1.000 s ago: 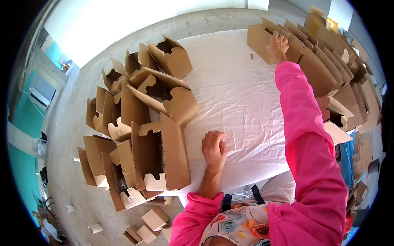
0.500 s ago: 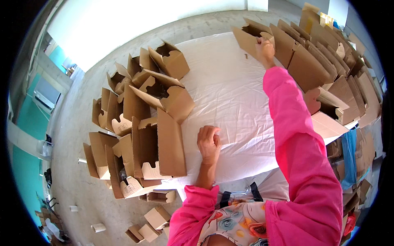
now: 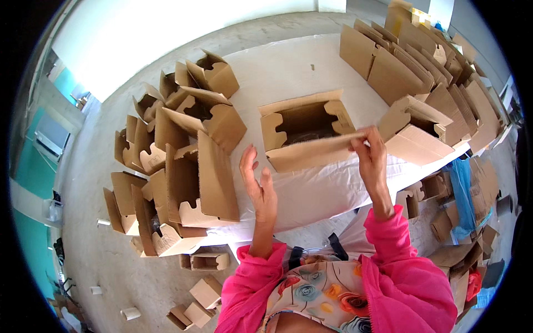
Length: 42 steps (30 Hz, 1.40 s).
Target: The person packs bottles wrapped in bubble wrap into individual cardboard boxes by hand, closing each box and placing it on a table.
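Left hand [image 3: 260, 186] is nearest: fingers spread open, holding nothing, palm turned toward the near-left corner of the carton [image 3: 306, 133], just short of touching it. Right hand [image 3: 371, 155] has its fingers pinched closed on the right end of the carton's near flap, thumb on the near side, other fingers wrapped over the top edge. The carton itself is a half-erected brown cardboard box, open side facing up toward the camera, sitting on or just above the white-covered tabletop [image 3: 288, 72] between the two hands; contact with the cloth can't be confirmed. Judgement on doing this well: bring the left fingers onto the left end of the same flap so both ends are supported, otherwise the long panel bows and the body racks out of square. Keep the grip near the crease, not the free edge, and fold along the score line. The notched side flaps beyond the fingers probably need tucking first so they don't catch. Left of the left fingers: a pile of finished open boxes [image 3: 183, 161], close enough to get knocked. Beyond and right of the right fingers: a row of flat box blanks [image 3: 422, 72] leaning along the tabletop edge. More boxes on the floor [image 3: 205, 288].
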### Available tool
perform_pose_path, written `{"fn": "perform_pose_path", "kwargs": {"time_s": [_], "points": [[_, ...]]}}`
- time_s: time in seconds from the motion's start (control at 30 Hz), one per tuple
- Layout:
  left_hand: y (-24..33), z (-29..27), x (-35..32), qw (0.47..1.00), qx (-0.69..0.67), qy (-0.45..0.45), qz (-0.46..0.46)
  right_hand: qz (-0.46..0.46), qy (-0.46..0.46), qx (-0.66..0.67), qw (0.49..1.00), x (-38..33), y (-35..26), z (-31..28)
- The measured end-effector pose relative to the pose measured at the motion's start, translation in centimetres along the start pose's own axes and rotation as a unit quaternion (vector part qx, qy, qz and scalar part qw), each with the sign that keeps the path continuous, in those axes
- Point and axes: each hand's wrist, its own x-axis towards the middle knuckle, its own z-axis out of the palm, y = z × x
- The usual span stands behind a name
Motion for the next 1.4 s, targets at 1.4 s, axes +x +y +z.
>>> {"fn": "perform_pose_path", "kwargs": {"time_s": [1.4], "points": [[4.7,-2.9,3.9,0.954,0.135,-0.266,0.029,0.023,-0.09,-0.477,0.874,3.6,1.2,-17.4]]}}
